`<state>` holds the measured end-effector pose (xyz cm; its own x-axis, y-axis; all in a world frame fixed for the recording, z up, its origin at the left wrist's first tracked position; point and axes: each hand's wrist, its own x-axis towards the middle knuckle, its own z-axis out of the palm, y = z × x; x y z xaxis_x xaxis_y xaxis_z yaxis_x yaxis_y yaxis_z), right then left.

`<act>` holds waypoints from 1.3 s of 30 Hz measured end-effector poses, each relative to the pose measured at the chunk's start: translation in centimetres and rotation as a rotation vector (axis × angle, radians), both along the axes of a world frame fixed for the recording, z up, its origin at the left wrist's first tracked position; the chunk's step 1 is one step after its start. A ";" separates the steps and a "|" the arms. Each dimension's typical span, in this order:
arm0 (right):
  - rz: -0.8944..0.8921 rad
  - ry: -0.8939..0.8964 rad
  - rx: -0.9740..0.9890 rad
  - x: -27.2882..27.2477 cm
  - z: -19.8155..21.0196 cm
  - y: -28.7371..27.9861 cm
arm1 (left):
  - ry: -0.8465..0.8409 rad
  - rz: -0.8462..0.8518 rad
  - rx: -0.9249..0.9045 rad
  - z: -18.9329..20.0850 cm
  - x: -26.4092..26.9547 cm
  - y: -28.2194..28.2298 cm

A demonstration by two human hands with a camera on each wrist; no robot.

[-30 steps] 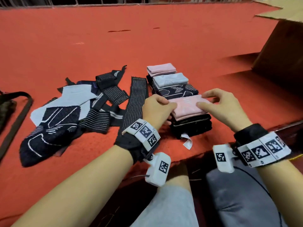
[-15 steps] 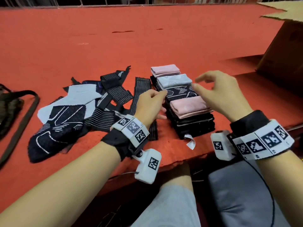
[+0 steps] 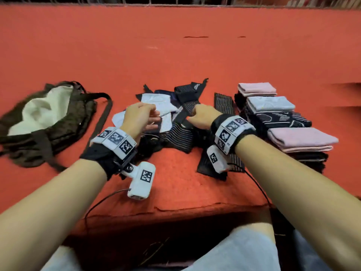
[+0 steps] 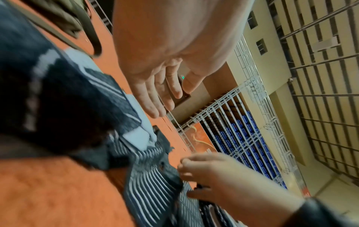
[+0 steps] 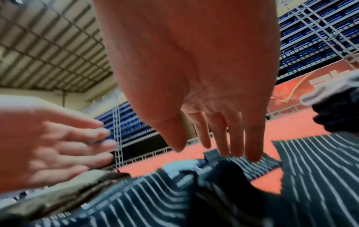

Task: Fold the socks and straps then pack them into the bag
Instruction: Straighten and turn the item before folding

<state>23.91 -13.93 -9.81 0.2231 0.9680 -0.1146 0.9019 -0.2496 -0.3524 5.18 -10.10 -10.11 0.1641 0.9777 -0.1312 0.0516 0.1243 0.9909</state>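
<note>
A loose pile of unfolded socks and striped black straps (image 3: 175, 137) lies mid-table, with a white sock (image 3: 156, 102) on top. My left hand (image 3: 154, 118) hovers over the white sock, fingers relaxed and holding nothing (image 4: 165, 101). My right hand (image 3: 195, 114) reaches over a striped strap with straight fingers (image 5: 223, 147), gripping nothing. To the right stands a row of folded socks (image 3: 281, 119), with a pink one (image 3: 300, 138) nearest me. An open dark brown bag (image 3: 58, 132) with a pale lining lies at the left.
Everything rests on a table (image 3: 175, 45) covered in red cloth, whose front edge (image 3: 175, 208) runs just above my knees. A long striped strap (image 3: 223, 102) lies between the pile and the folded row. A metal railing (image 3: 175, 1) lines the far side.
Both hands left the pink folded sock on the stack and moved left to the unfolded pile. The head view swung left, bringing the whole bag into sight.
</note>
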 end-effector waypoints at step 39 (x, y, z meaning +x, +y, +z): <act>-0.039 1.281 0.773 -4.4 3.6 4.9 | 0.181 0.028 0.427 1.7 -5.6 5.3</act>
